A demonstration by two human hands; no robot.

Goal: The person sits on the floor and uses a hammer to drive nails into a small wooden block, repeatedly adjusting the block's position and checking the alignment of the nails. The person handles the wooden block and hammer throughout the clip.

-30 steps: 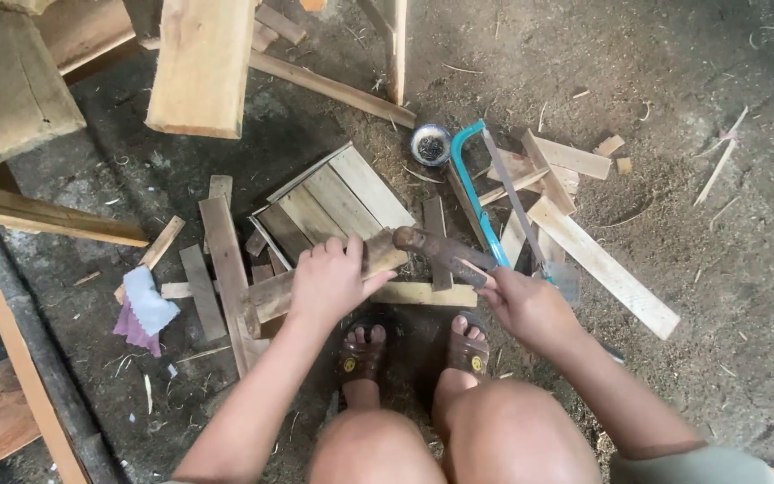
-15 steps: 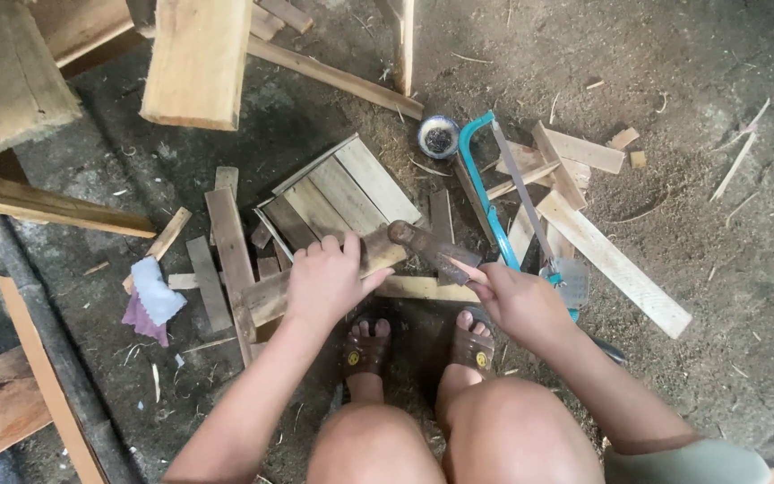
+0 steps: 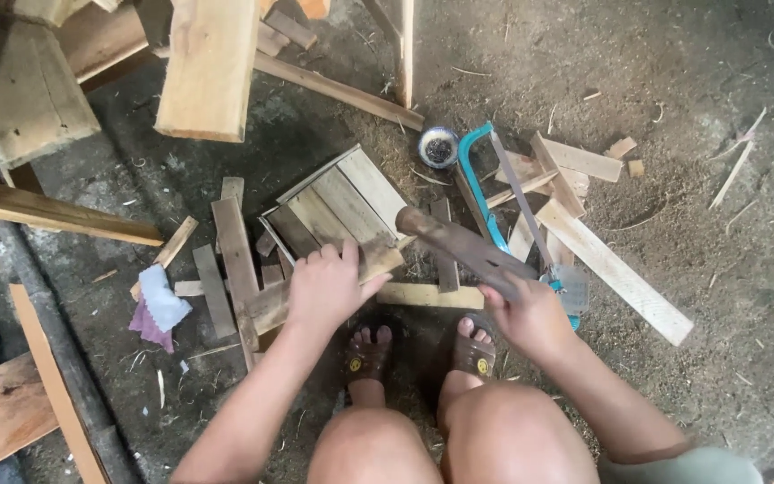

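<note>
Head view: dirt floor (image 3: 718, 296) strewn with sawdust and wood offcuts (image 3: 611, 269).

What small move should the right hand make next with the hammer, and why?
Probably bring the hammer down onto the slat panel. The right hand grips its handle with the head raised over the panel's near edge, while the left hand presses flat on the wood strip beside it, steadying the work. No nail can be made out.

Rough wooden slats (image 3: 342, 211), rusty metal hammer (image 3: 459, 244)
</note>
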